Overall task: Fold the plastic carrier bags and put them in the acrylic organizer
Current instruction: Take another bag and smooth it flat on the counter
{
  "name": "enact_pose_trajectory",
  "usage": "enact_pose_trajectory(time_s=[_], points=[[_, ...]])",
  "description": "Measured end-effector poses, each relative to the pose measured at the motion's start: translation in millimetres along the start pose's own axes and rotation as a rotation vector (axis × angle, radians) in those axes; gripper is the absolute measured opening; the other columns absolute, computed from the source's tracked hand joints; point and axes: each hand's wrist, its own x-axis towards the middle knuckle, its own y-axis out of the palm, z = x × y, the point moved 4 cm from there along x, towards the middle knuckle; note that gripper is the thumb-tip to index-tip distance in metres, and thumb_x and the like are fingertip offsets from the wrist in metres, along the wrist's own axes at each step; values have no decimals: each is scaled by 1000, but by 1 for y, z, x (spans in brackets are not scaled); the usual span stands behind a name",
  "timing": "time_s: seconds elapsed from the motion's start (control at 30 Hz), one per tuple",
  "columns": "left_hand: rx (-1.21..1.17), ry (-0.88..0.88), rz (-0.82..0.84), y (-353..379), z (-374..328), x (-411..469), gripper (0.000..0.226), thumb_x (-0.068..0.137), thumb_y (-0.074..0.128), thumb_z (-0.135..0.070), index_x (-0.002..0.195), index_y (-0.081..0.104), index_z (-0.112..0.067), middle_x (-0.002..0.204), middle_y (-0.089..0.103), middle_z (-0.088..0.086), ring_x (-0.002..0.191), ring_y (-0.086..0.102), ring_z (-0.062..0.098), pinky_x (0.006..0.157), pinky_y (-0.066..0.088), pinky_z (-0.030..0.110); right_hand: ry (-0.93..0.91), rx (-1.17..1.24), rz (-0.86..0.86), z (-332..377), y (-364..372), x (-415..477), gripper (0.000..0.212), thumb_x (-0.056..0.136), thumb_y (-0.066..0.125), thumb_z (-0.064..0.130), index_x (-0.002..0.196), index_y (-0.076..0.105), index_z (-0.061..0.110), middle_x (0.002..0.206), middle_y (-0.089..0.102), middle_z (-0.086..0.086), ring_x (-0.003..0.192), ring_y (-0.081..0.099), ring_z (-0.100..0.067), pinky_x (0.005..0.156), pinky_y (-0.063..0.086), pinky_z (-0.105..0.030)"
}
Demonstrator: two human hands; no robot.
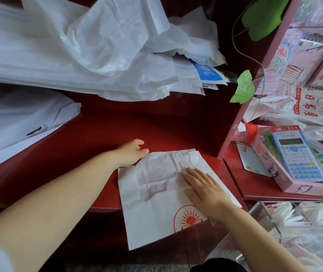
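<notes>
A white plastic carrier bag (152, 197) with a red sun logo lies flat on the red counter (137, 124), its near end hanging over the front edge. My right hand (204, 187) lies flat on the bag's right side, fingers straight, pressing it down. My left hand (132, 153) is at the bag's far left corner, fingers curled at its edge. The clear acrylic organizer (298, 222) sits at the lower right, with several folded white bags standing in its compartments.
A big heap of loose white bags (90, 46) and papers covers the back of the counter. Another white bag (19, 122) lies at the left. A pink shelf (255, 91) on the right holds a boxed blue calculator (298, 160), printed bags and green leaves (242, 88).
</notes>
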Motion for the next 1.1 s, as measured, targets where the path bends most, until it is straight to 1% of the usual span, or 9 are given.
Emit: enact_pose_trajectory(time_s=[0.07, 0.3, 0.43, 0.53, 0.7, 0.8, 0.9, 0.97, 1.1], points=[[-24, -19, 52, 7, -8, 10, 51, 94, 48, -32, 140, 33, -15, 142, 40, 6, 127, 41, 19, 98, 33, 25, -3, -4, -6, -4, 2, 1, 132, 33, -37, 81, 147, 3, 30, 154, -6, 13, 127, -19, 7, 102, -18, -16], [64, -7, 230, 5, -26, 15, 50, 82, 66, -32, 128, 47, -22, 115, 45, -3, 115, 46, 15, 97, 35, 26, -36, -23, 20, -8, 4, 3, 126, 37, -37, 78, 147, -2, 29, 147, -11, 22, 123, -23, 8, 101, -20, -14], [242, -6, 272, -20, -23, 12, 27, 81, 69, -23, 106, 60, -21, 94, 58, -5, 75, 54, 4, 63, 45, 12, -30, -25, 13, -9, 4, 4, 129, 34, -39, 78, 147, -3, 28, 133, -18, 26, 124, -23, 6, 101, -20, -16], [366, -46, 64, -46, -7, 13, 26, 80, 70, -21, 104, 62, -16, 75, 58, -2, 55, 51, 9, 46, 38, 8, -33, -30, 18, -6, 3, 4, 124, 40, -36, 78, 147, -2, 27, 137, -20, 23, 124, -23, 6, 101, -20, -16], [191, 112, -398, -51, 6, -21, 27, 92, 50, -25, 115, 62, -18, 115, 63, -1, 108, 57, 19, 89, 41, 26, 51, 18, 19, 3, 1, 9, 56, 99, 17, 43, 148, -2, 22, 155, -10, 7, 140, -14, -7, 108, -15, -22], [142, 420, -236, -10, -5, -78, 67, 74, 36, -61, 124, 57, -22, 127, 49, -13, 120, 41, 2, 95, 25, 6, 100, 39, -12, 10, 4, 20, 54, 100, 19, 39, 148, 2, 21, 156, -8, 5, 142, -11, -10, 112, -11, -26], [562, 488, -82, 31, 19, -113, 95, 64, 16, -87, 139, 34, -30, 144, 24, -16, 132, 17, 0, 106, 4, 5, 112, 76, -39, 19, 3, 27, 54, 100, 22, 37, 148, 5, 21, 156, -4, 3, 143, -8, -12, 113, -8, -27], [788, 429, -72, 43, 37, -117, 88, 76, 8, -81, 133, 40, -23, 136, 48, -4, 126, 31, 11, 106, 15, 20, 82, 133, -98, 25, 0, 26, 57, 94, 18, 39, 148, 9, 22, 156, 0, 3, 143, -5, -12, 112, -7, -26], [770, 495, -141, 54, 46, -113, 68, 66, 44, -55, 123, 41, -17, 120, 63, 4, 117, 49, 19, 107, 9, 25, -76, 110, -93, 37, 1, 13, 79, 78, 5, 62, 147, 10, 23, 156, 4, 6, 142, -3, -8, 108, -11, -17]])
